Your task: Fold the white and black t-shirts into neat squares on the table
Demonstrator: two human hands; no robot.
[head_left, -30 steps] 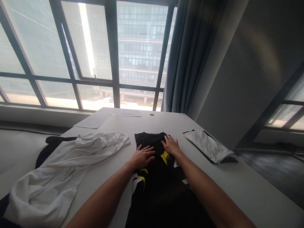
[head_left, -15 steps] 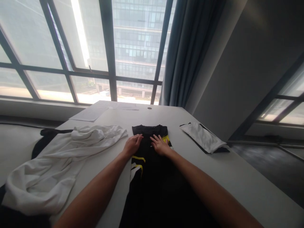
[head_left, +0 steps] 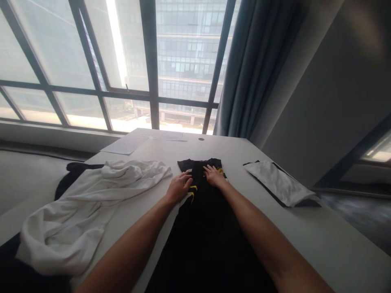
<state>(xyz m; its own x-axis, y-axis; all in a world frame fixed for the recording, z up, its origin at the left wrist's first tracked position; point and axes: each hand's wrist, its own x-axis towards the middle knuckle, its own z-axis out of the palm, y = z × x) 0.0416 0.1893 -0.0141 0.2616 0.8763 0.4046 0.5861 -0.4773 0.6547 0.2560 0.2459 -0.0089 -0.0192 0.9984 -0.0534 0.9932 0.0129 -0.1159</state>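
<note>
Windows (head_left: 131, 112) stand beyond a white worktop (head_left: 299, 236) where, at left, a crumpled white garment (head_left: 65, 228) lies against dark cloth (head_left: 77, 167). Near the middle, a person's left hand (head_left: 179, 187) bends its fingers at the edge of a black shirt (head_left: 210, 228) stretched lengthwise on the surface. Just beside it, the right hand (head_left: 214, 176) rests on the shirt, fingers slightly parted; whether either pinches it cannot be told. Uneven pulling could skew or crease it. Farther right lies a folded white-and-dark bundle (head_left: 277, 181).

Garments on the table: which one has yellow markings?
The black shirt under the left hand and right hand; the crumpled white garment and the folded white-and-black garment show no yellow.
</note>
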